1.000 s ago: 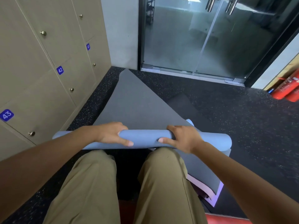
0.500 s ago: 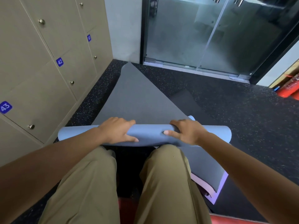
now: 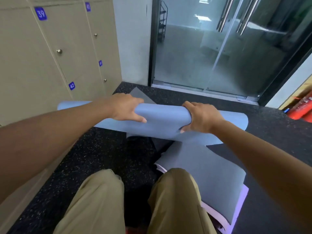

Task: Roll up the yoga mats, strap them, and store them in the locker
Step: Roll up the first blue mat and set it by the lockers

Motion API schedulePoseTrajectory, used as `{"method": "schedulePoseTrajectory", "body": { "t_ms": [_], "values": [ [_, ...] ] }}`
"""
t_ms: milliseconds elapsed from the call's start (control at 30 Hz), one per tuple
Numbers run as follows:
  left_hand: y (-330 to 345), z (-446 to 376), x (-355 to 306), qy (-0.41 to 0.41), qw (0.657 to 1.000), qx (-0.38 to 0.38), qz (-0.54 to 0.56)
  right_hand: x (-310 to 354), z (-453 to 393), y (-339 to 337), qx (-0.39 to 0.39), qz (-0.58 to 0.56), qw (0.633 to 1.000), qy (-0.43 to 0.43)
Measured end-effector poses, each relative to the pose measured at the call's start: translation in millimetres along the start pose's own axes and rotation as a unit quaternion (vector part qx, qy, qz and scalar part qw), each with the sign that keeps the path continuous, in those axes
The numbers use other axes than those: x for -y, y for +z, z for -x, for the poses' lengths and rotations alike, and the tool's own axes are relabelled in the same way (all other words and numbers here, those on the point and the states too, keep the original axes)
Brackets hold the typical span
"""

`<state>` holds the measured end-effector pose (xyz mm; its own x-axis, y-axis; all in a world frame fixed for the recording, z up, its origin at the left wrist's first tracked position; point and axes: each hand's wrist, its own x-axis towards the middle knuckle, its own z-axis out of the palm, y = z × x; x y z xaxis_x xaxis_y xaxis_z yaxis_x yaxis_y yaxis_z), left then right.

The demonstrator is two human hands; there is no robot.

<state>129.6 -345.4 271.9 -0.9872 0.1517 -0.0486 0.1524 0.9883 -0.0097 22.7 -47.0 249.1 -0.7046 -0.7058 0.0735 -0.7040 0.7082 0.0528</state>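
A blue yoga mat roll [image 3: 162, 119] lies crosswise on the dark floor, well ahead of my knees. My left hand [image 3: 125, 107] grips the roll left of its middle, fingers over the far side and thumb on the near face. My right hand [image 3: 200, 116] clasps it right of middle, thumb tucked under. Only a small grey corner of unrolled mat [image 3: 137, 94] shows beyond the roll. Another mat, grey over lilac [image 3: 212, 176], lies flat by my right knee. Beige lockers [image 3: 50, 65] with blue number tags line the left wall, all doors closed.
Glass doors [image 3: 219, 53] with a metal threshold close off the far end. Red fire extinguishers [image 3: 302, 107] lie at the right wall. Speckled black rubber floor [image 3: 104, 152] runs between the lockers and my legs.
The roll has travelled far forward, away from my knees and close to the glass doors, taking up nearly all the grey mat. Both arms are now stretched out.
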Motion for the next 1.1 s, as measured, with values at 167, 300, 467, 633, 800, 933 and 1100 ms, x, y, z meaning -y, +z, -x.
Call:
{"method": "schedulePoseTrajectory", "body": {
  "t_ms": [167, 300, 467, 633, 800, 933, 1100],
  "values": [
    [-92, 14, -1, -0.022, 0.996, -0.081, -0.039, 1, -8, -89, -0.105, 0.050, 0.993, -0.001],
    [-169, 39, -9, -0.029, 0.988, -0.138, -0.070, 9, 2, -161, -0.175, 0.088, 0.981, 0.005],
    [-249, 78, -25, -0.035, 0.974, -0.195, -0.114, 25, 28, -246, -0.247, 0.117, 0.962, 0.005],
    [-306, 123, -37, -0.037, 0.958, -0.243, -0.151, 41, 57, -312, -0.300, 0.137, 0.944, -0.013],
    [-322, 180, -50, -0.050, 0.945, -0.274, -0.171, 67, 90, -343, -0.330, 0.167, 0.928, -0.047],
    [-291, 230, -58, -0.069, 0.957, -0.239, -0.151, 98, 126, -320, -0.317, 0.166, 0.930, -0.079],
    [-205, 298, -94, -0.105, 0.970, -0.182, -0.120, 132, 188, -244, -0.314, 0.161, 0.929, -0.113]
  ]
}}
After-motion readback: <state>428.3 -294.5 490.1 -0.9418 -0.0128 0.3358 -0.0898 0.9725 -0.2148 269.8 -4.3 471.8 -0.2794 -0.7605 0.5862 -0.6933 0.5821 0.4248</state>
